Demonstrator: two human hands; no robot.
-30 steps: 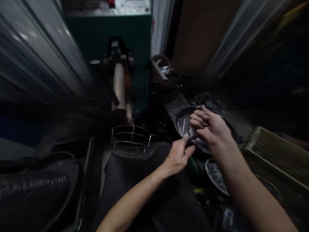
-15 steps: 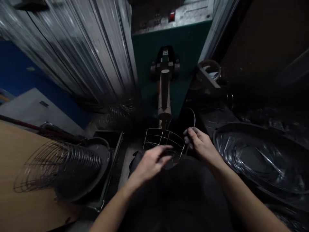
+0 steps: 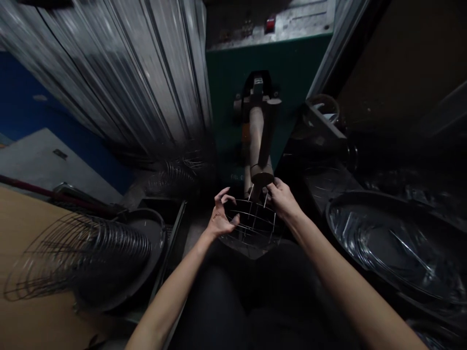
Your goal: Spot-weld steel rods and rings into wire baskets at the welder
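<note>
A round wire frame (image 3: 251,214), made of thin curved rods with upright wires, sits low in front of me beneath the machine's thick metal cylinder (image 3: 261,146). At its left side is my left hand (image 3: 222,218), thumb and fingers curved apart, close to the rim without closing on it. My right hand (image 3: 284,200) is closed at the frame's upper right, just beside the cylinder's lower end. Its fingertips pinch a metal wire, mostly hidden by the hand and the dark behind it.
The green machine body (image 3: 299,68) stands ahead, with a red switch (image 3: 270,24) on top. Left, a stack of wire rings (image 3: 120,238) leans in a dark round basin (image 3: 158,226). Right, a large dark tub (image 3: 328,206) holds shiny wire pieces (image 3: 350,238).
My right hand has moved left and forward to the cylinder's end, carrying the curved wire. My left hand has drawn back left and opened beside the frame. The view has shifted slightly.
</note>
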